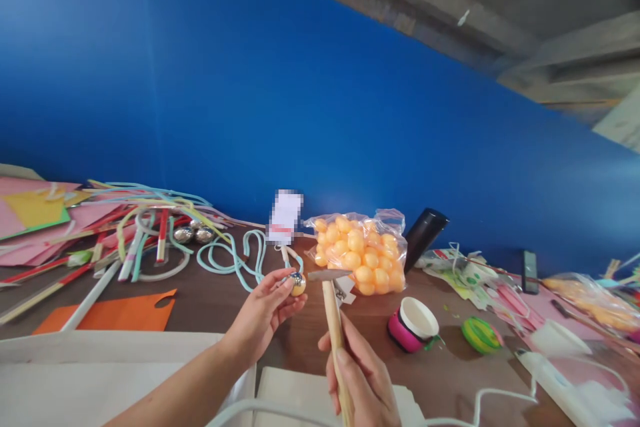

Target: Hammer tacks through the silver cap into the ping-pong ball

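Observation:
My left hand (263,310) holds a shiny silver metal ball (299,285) between thumb and fingers, a little above the brown table (310,330). In my right hand (365,373) is a hammer (332,310), gripped by its pale wooden handle. The narrow metal head of the hammer is level with the ball, just to its right, apparently with a small gap. Behind the hammer head a small whitish piece (345,290) lies on the table, partly hidden. A clear bag of orange balls (357,253) rests just beyond both hands.
Left of my hands lie a blue cord (227,260), more metal balls (193,233), coloured tubes and sticks, and orange paper (110,310). To the right are a pink-and-white cup (413,323), a green roll (481,335), a black cylinder (425,237) and a phone (530,271). A blue partition (310,107) stands behind.

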{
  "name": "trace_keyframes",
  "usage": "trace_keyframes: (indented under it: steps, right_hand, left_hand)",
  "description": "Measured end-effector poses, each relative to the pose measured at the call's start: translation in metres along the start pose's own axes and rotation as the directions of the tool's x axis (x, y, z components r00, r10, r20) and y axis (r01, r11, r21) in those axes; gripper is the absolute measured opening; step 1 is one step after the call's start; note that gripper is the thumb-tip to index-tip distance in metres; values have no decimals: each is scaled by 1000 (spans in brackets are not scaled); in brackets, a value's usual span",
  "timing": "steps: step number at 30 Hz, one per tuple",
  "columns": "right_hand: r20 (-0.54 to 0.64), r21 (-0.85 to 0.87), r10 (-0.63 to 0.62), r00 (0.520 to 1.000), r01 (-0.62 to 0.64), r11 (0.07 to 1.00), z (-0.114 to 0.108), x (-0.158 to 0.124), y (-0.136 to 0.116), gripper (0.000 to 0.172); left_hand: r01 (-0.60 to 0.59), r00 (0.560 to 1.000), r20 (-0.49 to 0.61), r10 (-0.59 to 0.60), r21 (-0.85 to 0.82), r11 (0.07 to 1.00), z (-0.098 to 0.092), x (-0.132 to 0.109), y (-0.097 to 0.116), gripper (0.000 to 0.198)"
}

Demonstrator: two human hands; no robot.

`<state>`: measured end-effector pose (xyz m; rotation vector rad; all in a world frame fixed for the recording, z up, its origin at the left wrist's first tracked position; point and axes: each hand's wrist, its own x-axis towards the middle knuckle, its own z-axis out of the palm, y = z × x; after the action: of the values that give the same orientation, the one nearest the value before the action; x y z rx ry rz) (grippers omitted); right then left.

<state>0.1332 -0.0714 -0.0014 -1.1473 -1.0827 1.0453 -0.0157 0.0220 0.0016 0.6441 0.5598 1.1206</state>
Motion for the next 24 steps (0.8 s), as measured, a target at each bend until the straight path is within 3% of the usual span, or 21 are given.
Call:
trace_keyframes:
  steps: [3,8,13,24]
  right_hand:
    - [21,-87,27,999,-25,996,-1,1,7,49]
    - [4,-123,-52,999,52,991,-2,0,8,47]
    - [33,-189,-54,998,59,980,0,-2,7,49]
    - [-145,-91,24,989,-37,995,7,-4,6,55]
  left_hand:
    - [-5,1000,-6,5,1,1000,-1,0,-1,29]
    - [-12,1000,-19,12,2,1000,-1,2,-3,30]
    - [-18,999,-31,17,0,1000,0,3,-1,30]
    - [-51,996,-75,51,-7,999,3,2,-2,28]
